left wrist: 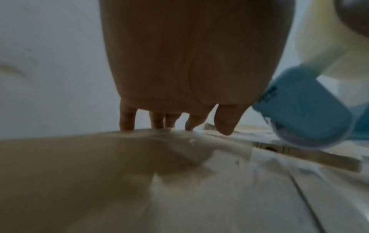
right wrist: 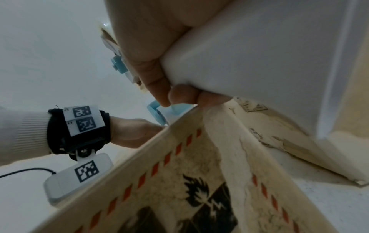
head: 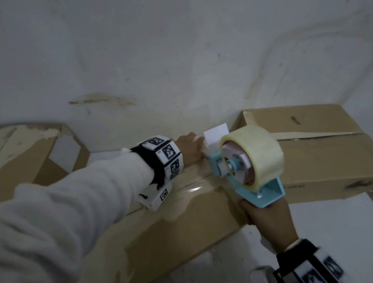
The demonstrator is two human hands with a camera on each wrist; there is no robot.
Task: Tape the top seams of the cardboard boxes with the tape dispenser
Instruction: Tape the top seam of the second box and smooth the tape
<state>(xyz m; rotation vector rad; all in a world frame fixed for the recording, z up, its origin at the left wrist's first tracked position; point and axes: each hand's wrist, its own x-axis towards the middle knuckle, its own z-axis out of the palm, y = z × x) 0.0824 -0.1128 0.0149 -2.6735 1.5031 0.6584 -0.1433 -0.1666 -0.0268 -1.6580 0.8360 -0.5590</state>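
The tape dispenser (head: 245, 165) — pale blue frame, a fat roll of clear tape (head: 258, 155) on its hub — sits tilted over the far end of the near cardboard box (head: 165, 227), its front end down at the box's top. A glossy strip of tape (head: 193, 188) already lies along this box's top seam, running back toward the near edge. The right hand (head: 266, 222) grips the dispenser's handle from below, fingers (right wrist: 179, 94) curled tightly round it. The left hand (head: 189, 151) rests at the far edge of the box just left of the dispenser's front; its fingers (left wrist: 127, 118) are straight, slightly apart, tips pressing down at that edge. A white paper tab (head: 216, 134) stands up between this hand and the roll.

To the right, a second cardboard box (head: 329, 152) lies closed, its centre seam showing. At far left an open box (head: 26, 154) has torn flaps. All stand on a white tabletop (head: 344, 229) against a stained white wall (head: 174, 53). Both wrists carry black bands with printed markers.
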